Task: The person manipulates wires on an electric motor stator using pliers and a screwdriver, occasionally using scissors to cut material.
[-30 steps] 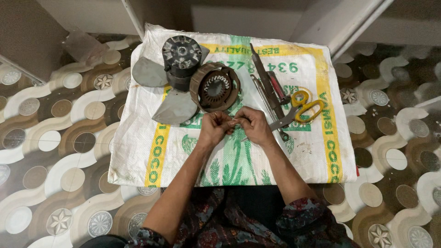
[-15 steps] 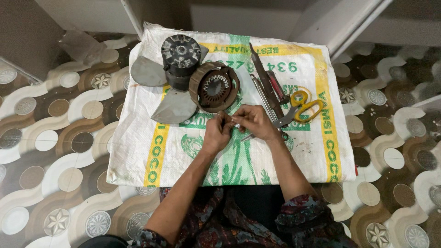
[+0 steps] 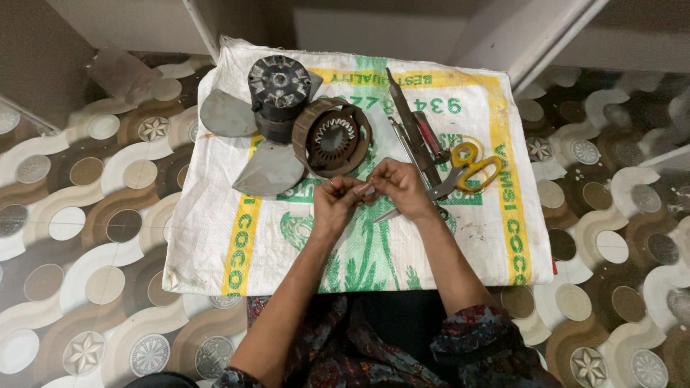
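Single head-worn camera looks straight down from above, fairly near, centred on the sack (image 3: 215, 237) on the floor (image 3: 72, 251), wearer's body at 6 o'clock.

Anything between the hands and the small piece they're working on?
Nothing visible. Both the left hand and right hand already pinch the small pale piece between their fingertips, above the woven sack.

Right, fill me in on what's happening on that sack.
A person sits at a white woven sack spread on the patterned floor. Both hands meet over its middle: the left hand and right hand pinch a small pale piece between the fingertips, too small to identify. Just beyond them lies a round brown motor stator, next to a dark fan motor with grey blades. To the right lie yellow-handled scissors and some long tools.
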